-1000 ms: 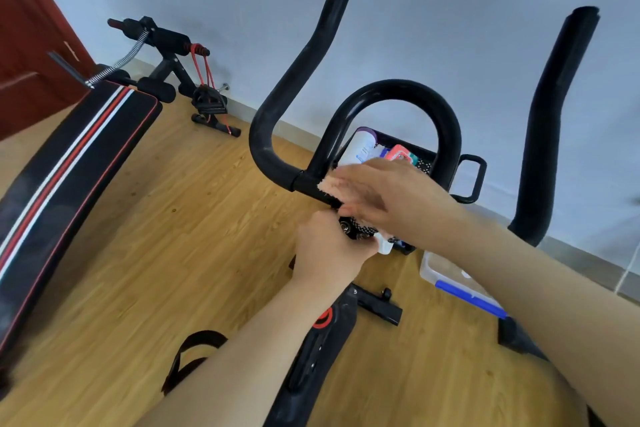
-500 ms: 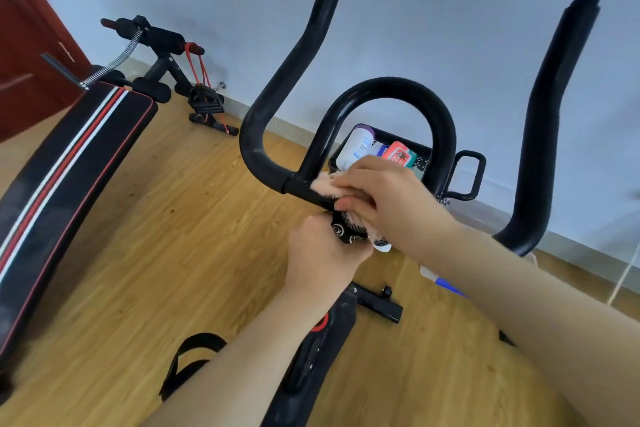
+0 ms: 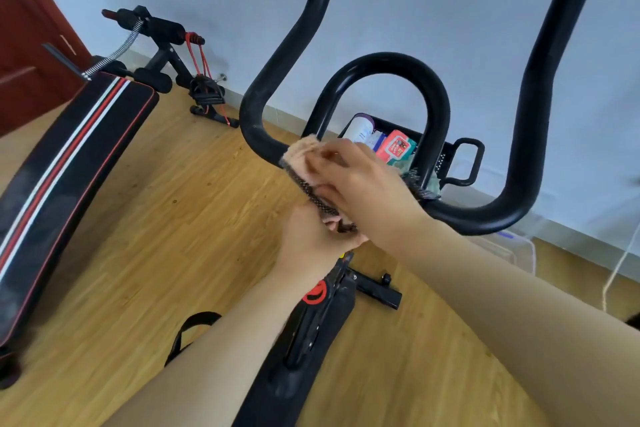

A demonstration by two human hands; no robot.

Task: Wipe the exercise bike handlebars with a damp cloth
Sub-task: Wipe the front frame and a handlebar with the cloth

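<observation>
The black exercise bike handlebars (image 3: pixel 263 94) fill the middle of the view, with a left horn, a right horn (image 3: pixel 540 107) and a centre loop (image 3: pixel 408 62). My right hand (image 3: pixel 363 180) presses a beige cloth (image 3: pixel 301 152) with a dark patterned side onto the crossbar, just right of the left horn's bend. My left hand (image 3: pixel 311 239) sits directly below it, gripping the bar or stem where the cloth's lower end hangs. The crossbar's middle is hidden under both hands.
A black sit-up bench (image 3: pixel 65 163) with red and white stripes lies at left, its leg rollers and red bands behind. A black basket (image 3: pixel 464 156) with a bottle and wipes pack stands behind the handlebars. A clear plastic box (image 3: pixel 516 250) sits on the wood floor at right. The bike frame (image 3: pixel 311 340) runs below.
My right hand has slid the cloth left along the crossbar toward the left horn's bend. The camera view shifted, so the handlebars appear farther right.
</observation>
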